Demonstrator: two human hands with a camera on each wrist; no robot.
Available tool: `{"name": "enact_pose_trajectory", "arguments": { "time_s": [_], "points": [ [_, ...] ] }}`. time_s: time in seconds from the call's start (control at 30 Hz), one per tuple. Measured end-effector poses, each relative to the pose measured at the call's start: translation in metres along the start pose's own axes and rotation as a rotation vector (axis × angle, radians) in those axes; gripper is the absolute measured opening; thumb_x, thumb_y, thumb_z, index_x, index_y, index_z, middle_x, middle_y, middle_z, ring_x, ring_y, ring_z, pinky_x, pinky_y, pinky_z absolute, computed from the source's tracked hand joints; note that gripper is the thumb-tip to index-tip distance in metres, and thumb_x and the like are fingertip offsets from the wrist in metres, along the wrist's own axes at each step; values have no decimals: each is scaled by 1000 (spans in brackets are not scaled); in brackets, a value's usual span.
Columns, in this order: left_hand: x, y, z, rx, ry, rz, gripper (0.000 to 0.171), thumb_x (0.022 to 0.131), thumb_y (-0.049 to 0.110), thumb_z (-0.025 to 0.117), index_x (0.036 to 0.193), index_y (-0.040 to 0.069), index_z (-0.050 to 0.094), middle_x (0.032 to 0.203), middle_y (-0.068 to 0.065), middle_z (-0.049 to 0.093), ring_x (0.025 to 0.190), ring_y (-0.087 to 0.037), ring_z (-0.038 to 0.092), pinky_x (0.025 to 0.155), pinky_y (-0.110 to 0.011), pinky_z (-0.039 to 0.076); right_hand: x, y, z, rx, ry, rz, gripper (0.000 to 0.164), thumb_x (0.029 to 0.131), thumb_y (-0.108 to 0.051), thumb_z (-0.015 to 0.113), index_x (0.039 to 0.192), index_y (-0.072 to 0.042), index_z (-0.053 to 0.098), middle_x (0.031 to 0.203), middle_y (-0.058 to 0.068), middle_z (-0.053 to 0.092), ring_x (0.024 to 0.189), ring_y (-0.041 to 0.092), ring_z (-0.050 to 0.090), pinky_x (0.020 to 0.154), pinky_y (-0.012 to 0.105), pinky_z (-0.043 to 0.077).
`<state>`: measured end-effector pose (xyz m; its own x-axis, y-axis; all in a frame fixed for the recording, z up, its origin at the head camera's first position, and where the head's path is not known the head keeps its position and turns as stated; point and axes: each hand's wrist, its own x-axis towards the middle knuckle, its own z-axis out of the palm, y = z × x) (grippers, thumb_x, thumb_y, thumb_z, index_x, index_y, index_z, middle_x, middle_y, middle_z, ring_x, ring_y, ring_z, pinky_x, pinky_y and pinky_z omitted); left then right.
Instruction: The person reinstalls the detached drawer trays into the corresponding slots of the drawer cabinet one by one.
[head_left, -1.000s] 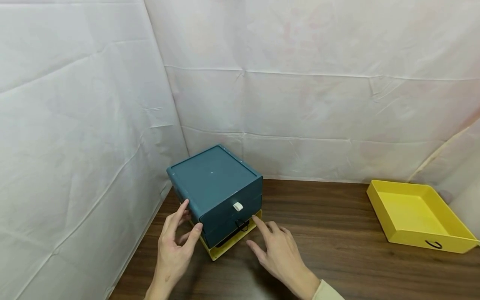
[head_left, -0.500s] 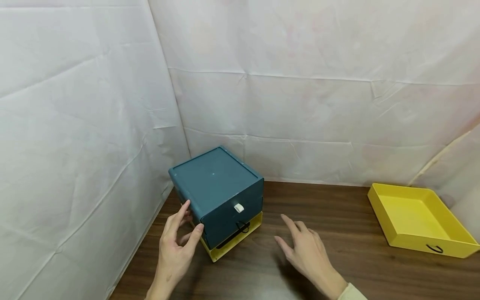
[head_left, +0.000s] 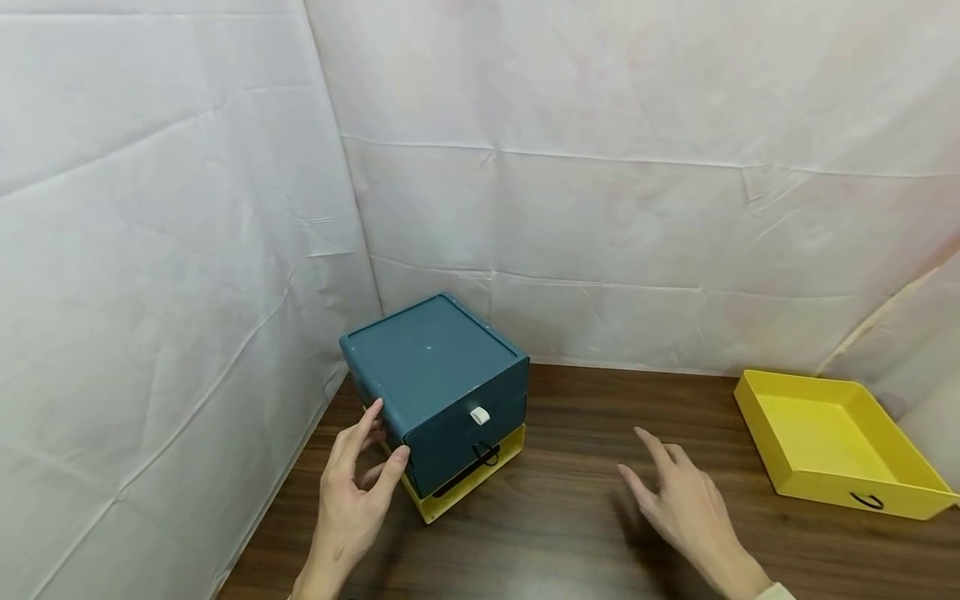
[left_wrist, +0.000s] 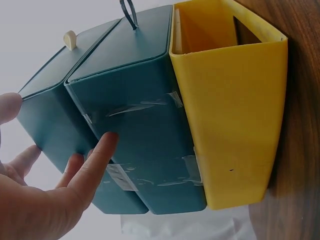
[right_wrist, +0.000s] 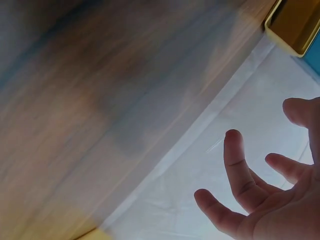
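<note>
Two teal drawer units stand stacked on a yellow drawer case (left_wrist: pixel 227 130), whose front is a hollow opening. The upper teal drawer unit (head_left: pixel 431 358) has a white tab (head_left: pixel 480 415); the lower drawer (left_wrist: pixel 135 47) has a black loop. My left hand (head_left: pixel 351 492) rests loosely spread fingers against the stack's left side, with the thumb near the front corner. My right hand (head_left: pixel 686 508) hangs over the table with relaxed fingers, holding nothing. It is between the stack and a yellow drawer (head_left: pixel 840 433) at the far right, which has a black loop (head_left: pixel 867 501) on its front.
The dark wood table (head_left: pixel 570 500) meets a white sheet backdrop (head_left: pixel 600 208) behind the stack. Another white sheet (head_left: pixel 165 333) runs along the left, close to the stack.
My right hand has moved away from the front of the stack, rightwards toward the yellow drawer. My left hand keeps its place on the stack.
</note>
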<state>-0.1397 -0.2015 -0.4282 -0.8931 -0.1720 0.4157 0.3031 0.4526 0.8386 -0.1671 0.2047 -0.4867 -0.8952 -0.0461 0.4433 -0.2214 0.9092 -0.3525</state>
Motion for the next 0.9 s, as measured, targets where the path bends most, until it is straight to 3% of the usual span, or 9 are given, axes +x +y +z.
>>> {"name": "enact_pose_trajectory", "arguments": {
  "time_s": [0.13, 0.4, 0.53, 0.67, 0.73, 0.9],
  "points": [
    [0, 0, 1, -1, -2, -1, 67, 102, 16, 75, 161, 33, 49, 140, -9, 56, 129, -33, 62, 91, -28, 63, -5, 14, -9, 2, -33, 61, 62, 98, -38, 78, 149, -8, 58, 111, 27, 70, 55, 14, 47, 49, 36, 46],
    [0, 0, 1, -1, 5, -2, 66, 101, 16, 75, 160, 33, 49, 139, -9, 56, 127, -32, 63, 92, -35, 64, -11, 51, -29, -42, -120, 179, 69, 103, -50, 68, 154, -4, 51, 88, 12, 61, 62, 17, 50, 51, 35, 42],
    [0, -1, 0, 1, 4, -2, 67, 101, 16, 76, 160, 33, 49, 139, -9, 56, 127, -31, 63, 91, -35, 64, -12, 71, -39, -66, -112, 220, 72, 103, -52, 66, 153, -3, 50, 93, 21, 63, 65, 25, 57, 51, 44, 46],
    [0, -1, 0, 4, 5, -2, 67, 101, 15, 76, 160, 33, 49, 139, -9, 57, 126, -31, 63, 91, -34, 64, -12, 89, -50, -81, -115, 261, 76, 104, -56, 63, 154, -1, 48, 114, 39, 63, 81, 50, 65, 59, 60, 50],
    [0, -1, 0, 4, 5, -1, 67, 101, 15, 76, 160, 33, 49, 138, -9, 56, 126, -31, 63, 91, -34, 64, -12, 98, -55, -93, -134, 283, 78, 104, -58, 61, 154, 0, 46, 120, 41, 61, 89, 57, 64, 61, 63, 50],
    [0, -2, 0, -2, -2, 1, 67, 101, 15, 76, 160, 33, 49, 139, -9, 56, 128, -33, 63, 92, -35, 64, -17, 116, -66, -140, -152, 350, 79, 105, -60, 58, 150, 4, 47, 113, 39, 63, 85, 51, 65, 59, 60, 50]
  ]
}}
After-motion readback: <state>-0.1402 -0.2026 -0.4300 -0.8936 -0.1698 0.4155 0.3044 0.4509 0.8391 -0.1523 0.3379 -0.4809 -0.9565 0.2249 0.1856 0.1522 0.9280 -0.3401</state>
